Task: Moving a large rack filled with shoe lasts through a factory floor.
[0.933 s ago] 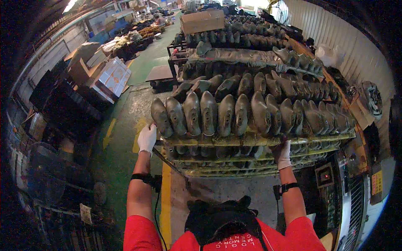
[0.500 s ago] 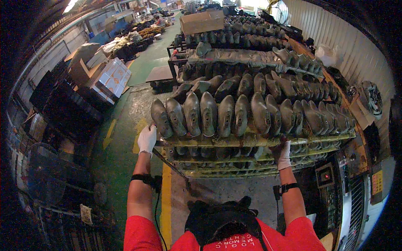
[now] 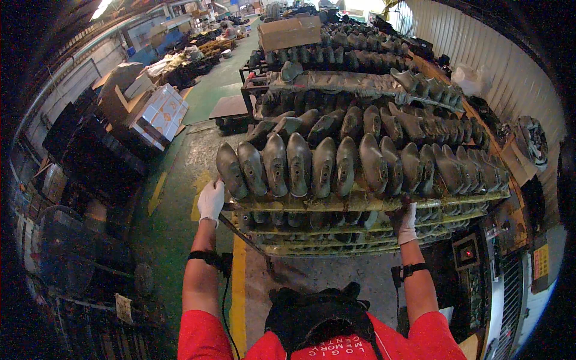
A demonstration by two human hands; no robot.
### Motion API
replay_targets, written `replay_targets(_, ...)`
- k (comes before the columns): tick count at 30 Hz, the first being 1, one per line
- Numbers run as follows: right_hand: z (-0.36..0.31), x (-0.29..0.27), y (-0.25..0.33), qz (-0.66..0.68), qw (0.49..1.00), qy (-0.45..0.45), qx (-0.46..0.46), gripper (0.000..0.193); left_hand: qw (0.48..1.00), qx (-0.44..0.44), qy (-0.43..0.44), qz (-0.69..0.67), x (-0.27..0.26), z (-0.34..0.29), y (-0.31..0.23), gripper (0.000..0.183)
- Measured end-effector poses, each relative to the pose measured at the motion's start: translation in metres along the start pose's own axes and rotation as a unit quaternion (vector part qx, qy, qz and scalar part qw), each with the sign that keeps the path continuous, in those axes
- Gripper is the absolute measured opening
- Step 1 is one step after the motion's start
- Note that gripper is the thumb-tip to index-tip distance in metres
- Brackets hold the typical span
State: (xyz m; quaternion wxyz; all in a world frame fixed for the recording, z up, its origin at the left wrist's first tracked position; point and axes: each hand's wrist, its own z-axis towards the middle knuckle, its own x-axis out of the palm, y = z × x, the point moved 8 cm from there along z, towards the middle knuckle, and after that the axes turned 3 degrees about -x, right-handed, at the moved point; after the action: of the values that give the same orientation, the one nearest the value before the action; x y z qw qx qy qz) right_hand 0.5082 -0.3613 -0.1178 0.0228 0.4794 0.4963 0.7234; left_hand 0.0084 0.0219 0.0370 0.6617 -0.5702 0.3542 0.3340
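Note:
A tiered rack with worn yellow rails (image 3: 336,203) stands before me. Along its top shelf a row of dark, foot-shaped shoe lasts (image 3: 298,165) stands on end, with more on the tiers below. My left hand (image 3: 211,201), in a pale glove, closes on the rack's left end, just beside the leftmost shoe last (image 3: 230,171). Further right, my right hand (image 3: 406,219) grips the front rail from below; its glove is dark over the fingers and pale at the wrist. Some fingertips of both hands are hidden.
Behind stand more racks of lasts, one topped by a cardboard box (image 3: 290,33). At left are a white carton (image 3: 165,113) and a standing fan (image 3: 57,252). A green floor aisle (image 3: 207,90) runs away on the left. A machine with vents (image 3: 510,300) is close on the right.

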Motion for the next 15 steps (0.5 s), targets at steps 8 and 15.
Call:
replay_targets(8, 0.006, -0.003, -0.003, -0.006, 1.000, -0.008, 0.008, 0.058, 1.000, 0.010, 0.002, -0.013, 0.000, 0.000, -0.001, 0.049)
replay_targets(15, 0.009, -0.015, -0.005, 0.003, 0.999, -0.030, 0.014, 0.050, 1.000, -0.002, 0.016, 0.003, 0.002, 0.003, 0.001, 0.049)
